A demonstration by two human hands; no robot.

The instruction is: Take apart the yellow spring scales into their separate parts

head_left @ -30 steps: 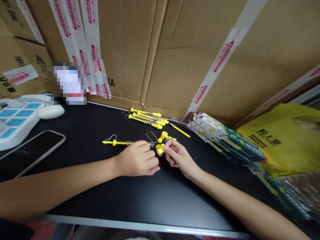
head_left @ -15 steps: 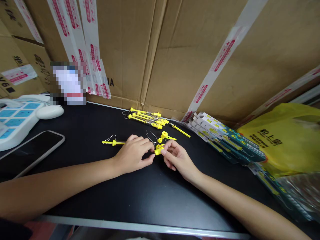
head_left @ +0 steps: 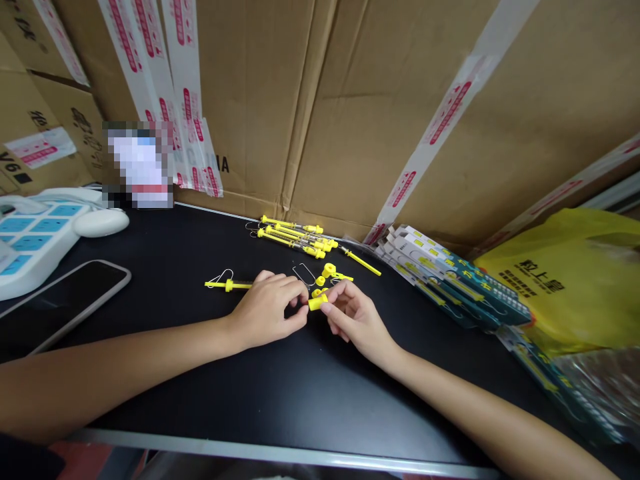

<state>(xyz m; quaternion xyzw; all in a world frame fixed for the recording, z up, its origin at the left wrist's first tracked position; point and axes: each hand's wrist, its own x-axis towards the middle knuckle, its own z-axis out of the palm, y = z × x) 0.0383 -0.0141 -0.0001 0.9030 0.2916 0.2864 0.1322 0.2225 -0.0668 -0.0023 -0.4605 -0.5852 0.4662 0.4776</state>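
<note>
My left hand [head_left: 270, 305] is closed around a thin yellow plastic rod [head_left: 229, 285] lying sideways. A wire loop sticks out at the rod's left end, and its middle is hidden under my fingers. Between thumb and forefinger of my right hand [head_left: 356, 319] is a short yellow cap [head_left: 317, 303], right beside my left fingertips. Whether the rod's end touches the cap I cannot tell. Just beyond my fingers lie loose yellow caps [head_left: 329, 270] and a bent wire hook [head_left: 304, 274]. Several yellow rods [head_left: 295, 235] with metal springs and wire hooks are piled farther back.
Printed cardboard packs [head_left: 445, 273] are stacked at the right, near a yellow plastic bag [head_left: 575, 273]. On the left are a phone [head_left: 65, 307], a white power strip [head_left: 30, 247] and a white oval object [head_left: 100, 223]. A large taped carton [head_left: 260, 100] stands behind the black table [head_left: 300, 400].
Both hands stay almost in place. The yellow cap in my right fingers has shifted very slightly, and the whole view has moved a little.
</note>
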